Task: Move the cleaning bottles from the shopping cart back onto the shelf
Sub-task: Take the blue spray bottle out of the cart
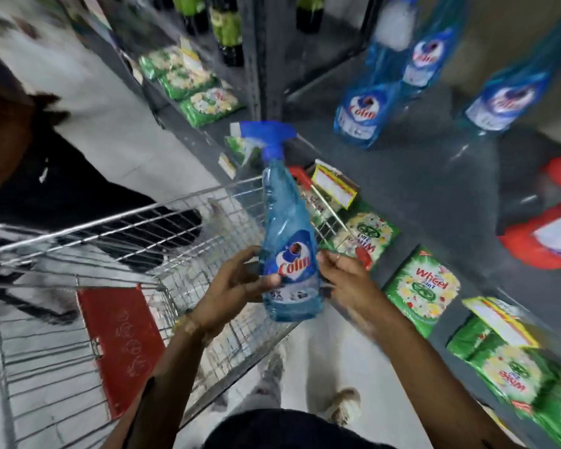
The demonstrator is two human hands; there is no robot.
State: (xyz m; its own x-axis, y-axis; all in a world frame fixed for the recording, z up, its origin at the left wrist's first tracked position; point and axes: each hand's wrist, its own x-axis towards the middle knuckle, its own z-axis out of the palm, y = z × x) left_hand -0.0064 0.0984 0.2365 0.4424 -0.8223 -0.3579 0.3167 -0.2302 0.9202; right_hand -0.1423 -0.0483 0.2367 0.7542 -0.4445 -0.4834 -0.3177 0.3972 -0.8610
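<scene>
Left hand (pixel 232 288) gripping bottle (pixel 287 241), right hand (pixel 344 277) too

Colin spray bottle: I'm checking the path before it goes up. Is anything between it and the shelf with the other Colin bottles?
Nothing visible blocks it. The Colin spray bottle, held by the left hand and right hand above the shopping cart, faces bare grey shelf in front of the standing Colin bottles.
</scene>
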